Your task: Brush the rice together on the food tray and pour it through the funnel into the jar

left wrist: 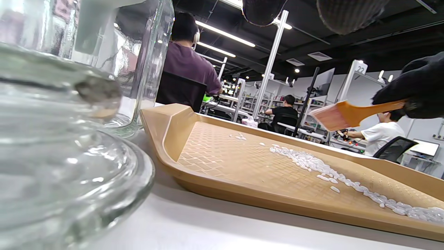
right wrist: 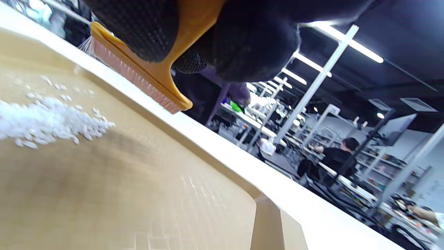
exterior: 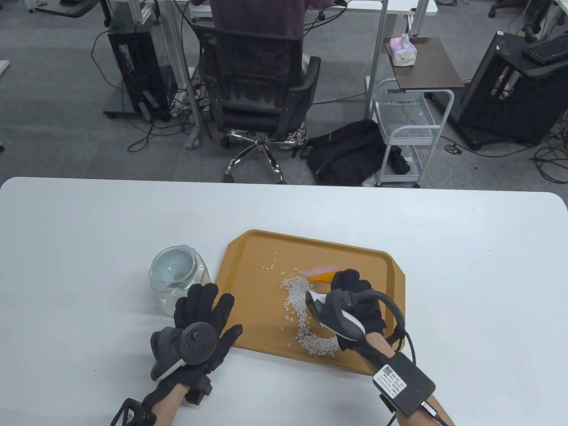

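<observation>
The right hand (exterior: pixel 350 295) grips the brush (exterior: pixel 320 274) above the rice (exterior: pixel 301 310) on the tray (exterior: pixel 253 253), and should sweep the far grains near, while the flat-fingered left hand (exterior: pixel 199 328) steadies the tray's left edge.

The number "22" can be read on a white post (left wrist: pixel 359 69) far back in the room, in the left wrist view. A white label (exterior: pixel 389 377) with a small square code and tiny print sits on the black box (exterior: pixel 406 385) strapped to the right forearm, but its words are too small to read. No other writing can be read.
</observation>
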Available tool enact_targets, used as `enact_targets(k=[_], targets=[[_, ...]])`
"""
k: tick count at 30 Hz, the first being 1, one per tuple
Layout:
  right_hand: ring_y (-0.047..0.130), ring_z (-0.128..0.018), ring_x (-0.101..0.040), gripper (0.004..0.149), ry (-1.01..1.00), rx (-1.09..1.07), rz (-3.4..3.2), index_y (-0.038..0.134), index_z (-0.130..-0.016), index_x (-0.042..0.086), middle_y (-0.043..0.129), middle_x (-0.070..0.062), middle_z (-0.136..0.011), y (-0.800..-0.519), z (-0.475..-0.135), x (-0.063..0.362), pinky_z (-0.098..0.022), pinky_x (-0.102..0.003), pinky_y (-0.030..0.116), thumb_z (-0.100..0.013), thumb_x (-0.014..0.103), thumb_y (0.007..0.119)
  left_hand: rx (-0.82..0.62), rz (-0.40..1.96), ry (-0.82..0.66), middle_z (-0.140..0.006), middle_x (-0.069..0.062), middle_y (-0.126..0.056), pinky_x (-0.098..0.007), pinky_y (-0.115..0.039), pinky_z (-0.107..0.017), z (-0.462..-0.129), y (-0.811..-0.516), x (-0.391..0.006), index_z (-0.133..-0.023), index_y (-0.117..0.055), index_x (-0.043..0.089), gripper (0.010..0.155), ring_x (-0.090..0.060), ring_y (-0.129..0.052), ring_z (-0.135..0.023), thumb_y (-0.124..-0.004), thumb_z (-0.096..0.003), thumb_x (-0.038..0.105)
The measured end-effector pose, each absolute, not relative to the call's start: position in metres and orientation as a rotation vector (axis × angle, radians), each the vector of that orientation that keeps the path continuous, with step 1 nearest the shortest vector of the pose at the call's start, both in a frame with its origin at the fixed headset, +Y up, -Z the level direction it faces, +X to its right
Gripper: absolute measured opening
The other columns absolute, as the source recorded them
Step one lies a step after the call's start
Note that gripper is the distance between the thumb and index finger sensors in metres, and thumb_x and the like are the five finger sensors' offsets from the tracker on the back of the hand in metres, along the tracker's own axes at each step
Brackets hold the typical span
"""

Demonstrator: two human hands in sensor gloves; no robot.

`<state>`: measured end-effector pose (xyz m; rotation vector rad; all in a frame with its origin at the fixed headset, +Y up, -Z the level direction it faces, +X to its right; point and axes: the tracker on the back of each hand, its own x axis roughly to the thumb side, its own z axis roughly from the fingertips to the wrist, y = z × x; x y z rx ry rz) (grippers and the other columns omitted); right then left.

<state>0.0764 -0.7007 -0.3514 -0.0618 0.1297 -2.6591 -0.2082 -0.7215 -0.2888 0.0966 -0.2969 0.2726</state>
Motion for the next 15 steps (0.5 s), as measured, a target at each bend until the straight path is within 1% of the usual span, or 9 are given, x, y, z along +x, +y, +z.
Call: enact_targets(k=[3, 6, 9, 12, 15], targets=[[0.089, -0.053, -0.03, 0.056, 0.006, 0.016, -2.66, 0.066, -0.104, 0.01, 0.061, -0.02, -0.098, -0.708, -0.375, 0.069, -0.023, -0.034, 0.083, -0.053, 0.034, 0.071, 0.093, 0.271, -0.294, -0.121, -0.008, -0.022, -0.063, -0.015, -0.075, -0.289, -0.722, -0.209, -0.11, -0.048, 0.027, 0.071, -0.036, -0.011, -0.109, -0.067, -0.0489, 0.059], [0.087, -0.056, -0.031, 0.057, -0.036, 0.071, -2.673, 0.064, -0.105, 0.01, 0.058, -0.02, -0.099, -0.713, -0.394, 0.064, -0.024, -0.035, 0.083, -0.053, 0.032, 0.071, 0.088, 0.272, -0.291, -0.121, -0.008, -0.022, -0.063, -0.015, -0.075, -0.29, -0.722, -0.21, -0.11, -0.048, 0.027, 0.071, -0.036, -0.011, -0.109, -0.067, -0.0489, 0.059], [0.086, -0.057, -0.031, 0.055, -0.106, 0.088, -2.699, 0.064, -0.104, 0.01, 0.06, -0.02, -0.095, -0.718, -0.404, 0.059, -0.025, -0.035, 0.082, -0.054, 0.029, 0.072, 0.077, 0.274, -0.292, -0.121, -0.008, -0.021, -0.063, -0.014, -0.075, -0.291, -0.722, -0.21, -0.11, -0.047, 0.027, 0.072, -0.036, -0.011, -0.109, -0.067, -0.049, 0.059], [0.086, -0.056, -0.03, 0.054, -0.121, 0.088, -2.669, 0.065, -0.104, 0.01, 0.061, -0.019, -0.094, -0.72, -0.406, 0.056, -0.024, -0.034, 0.082, -0.053, 0.028, 0.073, 0.067, 0.273, -0.294, -0.121, -0.008, -0.021, -0.063, -0.014, -0.075, -0.292, -0.723, -0.21, -0.11, -0.048, 0.027, 0.071, -0.036, -0.011, -0.109, -0.066, -0.049, 0.059], [0.088, -0.052, -0.029, 0.052, -0.134, 0.026, -2.654, 0.07, -0.101, 0.01, 0.065, -0.018, -0.092, -0.721, -0.395, 0.054, -0.021, -0.033, 0.082, -0.052, 0.027, 0.076, 0.062, 0.265, -0.299, -0.121, -0.008, -0.021, -0.063, -0.014, -0.075, -0.292, -0.723, -0.209, -0.11, -0.049, 0.027, 0.071, -0.036, -0.011, -0.109, -0.066, -0.0491, 0.059]])
